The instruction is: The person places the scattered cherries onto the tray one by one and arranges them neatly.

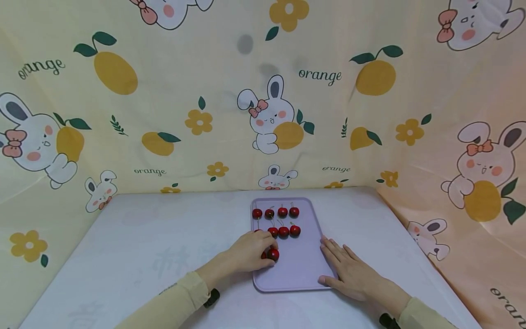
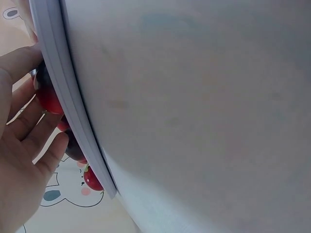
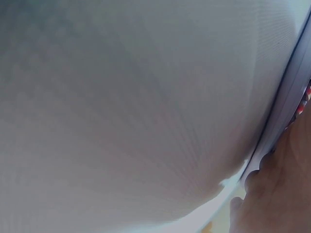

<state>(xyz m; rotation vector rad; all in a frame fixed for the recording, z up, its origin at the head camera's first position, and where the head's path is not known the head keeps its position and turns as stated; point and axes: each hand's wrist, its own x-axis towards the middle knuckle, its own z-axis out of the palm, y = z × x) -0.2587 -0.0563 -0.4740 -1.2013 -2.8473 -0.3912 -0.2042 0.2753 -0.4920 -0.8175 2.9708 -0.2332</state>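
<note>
A lilac tray (image 1: 296, 274) lies on the white table, bearing rows of dark red cherries with stems. One full row, with a cherry (image 1: 294, 212) at its right end, runs along the far side; a second row, with a cherry (image 1: 295, 231) at its end, is partly covered by my left hand (image 1: 246, 251). Between thumb and fingers that hand holds a cherry (image 1: 273, 254) at the tray's left side; another cherry peeks out beside it, mostly hidden. In the left wrist view the cherry (image 2: 48, 99) shows near the tray rim (image 2: 63, 82). My right hand (image 1: 351, 272) rests with extended fingers along the tray's right edge.
The white tabletop (image 1: 164, 237) surrounds the tray on all sides. Behind it and at both sides hangs a cream cloth (image 1: 222, 68) printed with rabbits, oranges and flowers. Dark bands (image 1: 212, 298) circle both wrists by the sleeves.
</note>
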